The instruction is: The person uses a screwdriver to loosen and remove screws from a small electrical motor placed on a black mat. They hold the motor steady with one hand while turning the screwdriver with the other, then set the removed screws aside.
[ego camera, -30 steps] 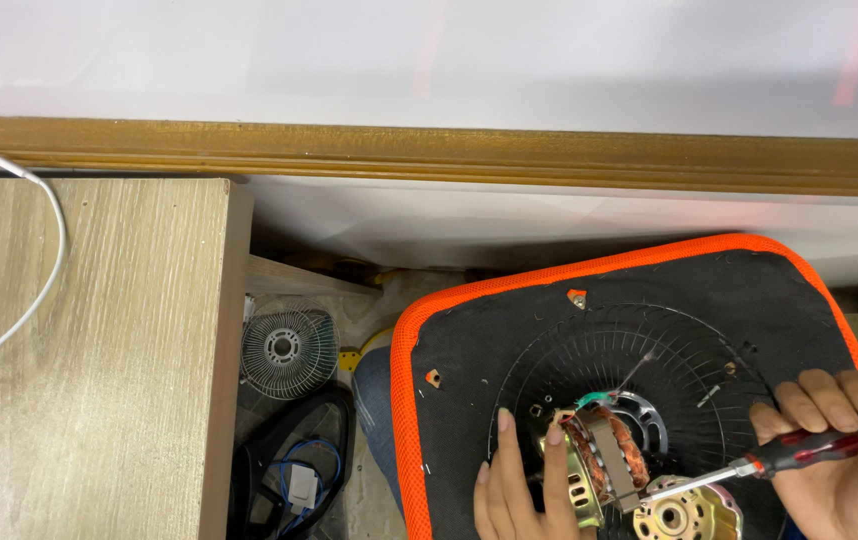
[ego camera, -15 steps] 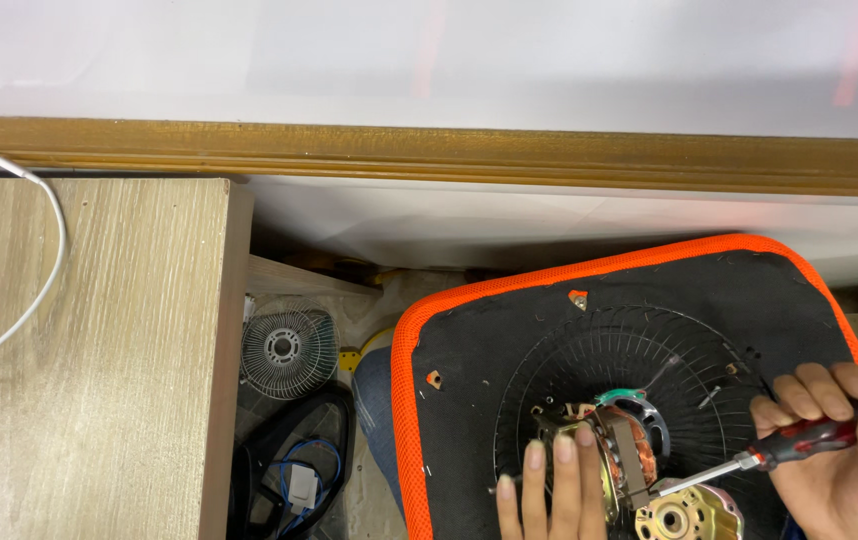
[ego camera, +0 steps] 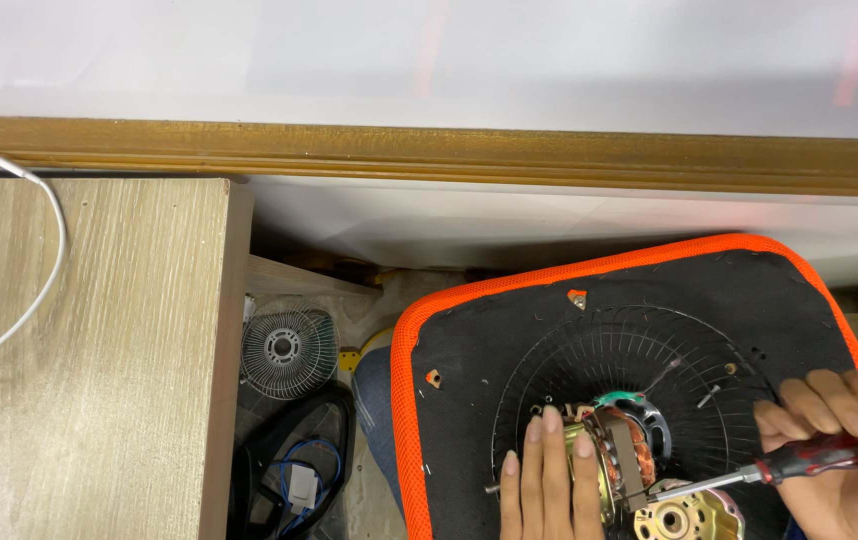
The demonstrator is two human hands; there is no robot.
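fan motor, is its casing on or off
Off. The fan motor shows bare copper windings beside the left hand, and a gold end cover lies detached next to it.

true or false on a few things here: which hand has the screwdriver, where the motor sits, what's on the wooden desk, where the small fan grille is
1. The right hand holds the red-handled screwdriver. True.
2. The left hand holds a hammer. False: it rests flat against the motor.
3. The motor sits on a black pad with an orange border. True.
4. A blue cable lies on the wooden desk. False: the cable is white.
5. The small wire fan grille lies on the desk. False: it is below, beside the desk.
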